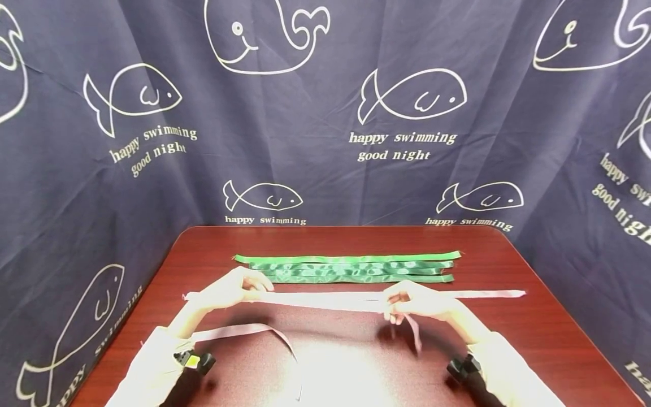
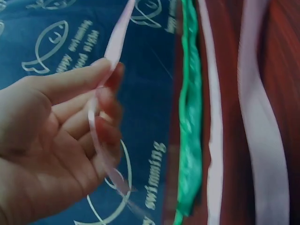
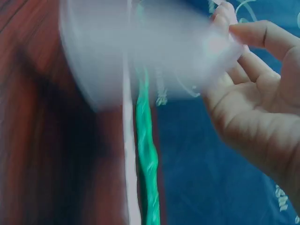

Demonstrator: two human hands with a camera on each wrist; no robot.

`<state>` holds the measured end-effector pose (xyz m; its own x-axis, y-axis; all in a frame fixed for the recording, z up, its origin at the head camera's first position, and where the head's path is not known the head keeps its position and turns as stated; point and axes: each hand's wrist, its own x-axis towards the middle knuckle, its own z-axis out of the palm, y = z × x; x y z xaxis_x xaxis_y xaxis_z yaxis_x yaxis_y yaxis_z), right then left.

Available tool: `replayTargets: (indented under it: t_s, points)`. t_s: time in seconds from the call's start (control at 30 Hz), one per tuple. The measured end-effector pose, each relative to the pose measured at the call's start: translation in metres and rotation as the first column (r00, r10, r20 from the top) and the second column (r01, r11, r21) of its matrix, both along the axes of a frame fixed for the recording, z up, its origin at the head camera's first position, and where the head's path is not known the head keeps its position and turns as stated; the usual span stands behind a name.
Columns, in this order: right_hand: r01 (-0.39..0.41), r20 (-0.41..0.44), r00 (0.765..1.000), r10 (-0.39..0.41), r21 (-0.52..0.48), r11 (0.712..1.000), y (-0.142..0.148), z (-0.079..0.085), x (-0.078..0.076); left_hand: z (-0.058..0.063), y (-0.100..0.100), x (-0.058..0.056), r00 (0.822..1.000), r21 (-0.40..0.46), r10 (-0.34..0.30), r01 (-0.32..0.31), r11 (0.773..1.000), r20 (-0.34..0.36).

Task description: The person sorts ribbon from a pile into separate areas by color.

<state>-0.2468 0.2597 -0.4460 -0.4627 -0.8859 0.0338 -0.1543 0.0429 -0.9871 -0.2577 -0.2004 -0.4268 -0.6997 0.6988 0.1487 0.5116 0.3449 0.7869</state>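
A pale pink ribbon (image 1: 320,301) is stretched between both hands above the table. My left hand (image 1: 229,289) pinches it near one end between thumb and finger; in the left wrist view a short tail (image 2: 105,164) hangs below the fingers. My right hand (image 1: 419,299) pinches the other end, and its loose tail (image 3: 93,56) is a blur in the right wrist view. Behind the held ribbon a second pink ribbon (image 1: 490,294) lies straight across the table. Nearer the front left, another pink ribbon (image 1: 231,332) lies curved.
A bright green ribbon (image 1: 346,259) and several dark green ribbons (image 1: 351,277) lie side by side toward the back of the red-brown table (image 1: 203,243). A dark blue curtain (image 1: 325,169) with fish drawings surrounds the table. Strong glare covers the table's front middle.
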Motion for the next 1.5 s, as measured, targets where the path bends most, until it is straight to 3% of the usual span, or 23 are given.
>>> replayTargets:
  t_s: [0.1,0.2,0.37,0.5,0.67,0.73,0.83,0.9,1.0,1.13,1.37,1.43,1.5]
  points:
    - [0.031,0.021,0.999,-0.031,0.024,0.999,0.007,-0.003,0.0,-0.009,-0.005,-0.003,0.999,-0.093,0.041,-0.039,0.995,0.02]
    - [0.111,0.057,0.991,-0.118,0.103,0.988,0.019,-0.007,0.001,-0.018,-0.006,-0.006,0.997,-0.174,0.065,-0.059,0.983,0.028]
    - [0.258,0.088,0.953,-0.288,0.254,0.932,0.037,-0.015,0.002,-0.027,-0.006,-0.005,0.995,-0.231,0.078,-0.06,0.971,0.069]
    - [0.39,0.095,0.895,-0.436,0.306,0.868,0.049,-0.018,0.005,-0.032,-0.007,-0.005,0.996,-0.258,0.072,-0.054,0.965,0.061]
    - [0.559,0.05,0.792,-0.609,0.342,0.755,0.055,-0.021,0.011,-0.038,-0.007,-0.004,0.994,-0.322,0.101,-0.081,0.943,0.044]
    - [0.604,0.015,0.761,-0.648,0.348,0.717,0.055,-0.021,0.013,-0.04,-0.006,-0.003,0.993,-0.344,0.115,-0.1,0.934,0.024]
    - [0.631,-0.011,0.74,-0.673,0.358,0.688,0.054,-0.02,0.016,-0.041,-0.005,-0.001,0.988,-0.359,0.157,-0.145,0.922,0.003]
    - [0.635,-0.042,0.743,-0.668,0.361,0.683,0.054,-0.02,0.018,-0.041,-0.004,0.001,0.98,-0.357,0.198,-0.18,0.917,0.014]
    - [0.661,-0.147,0.739,-0.658,0.351,0.664,0.054,-0.021,0.02,-0.041,-0.002,0.002,0.966,-0.357,0.255,-0.226,0.906,0.036]
    - [0.711,-0.287,0.702,-0.651,0.324,0.624,0.055,-0.023,0.02,-0.044,-0.002,0.004,0.952,-0.355,0.302,-0.269,0.895,0.041]
    - [0.724,-0.337,0.69,-0.641,0.301,0.621,0.057,-0.022,0.016,-0.048,-0.004,0.002,0.935,-0.346,0.354,-0.328,0.879,0.014]
    - [0.746,-0.393,0.666,-0.635,0.311,0.589,0.057,-0.021,0.015,-0.048,-0.003,0.002,0.925,-0.351,0.381,-0.357,0.865,-0.002]
    - [0.78,-0.468,0.623,-0.626,0.325,0.534,0.056,-0.021,0.014,-0.047,-0.002,0.003,0.909,-0.362,0.417,-0.393,0.845,-0.012]
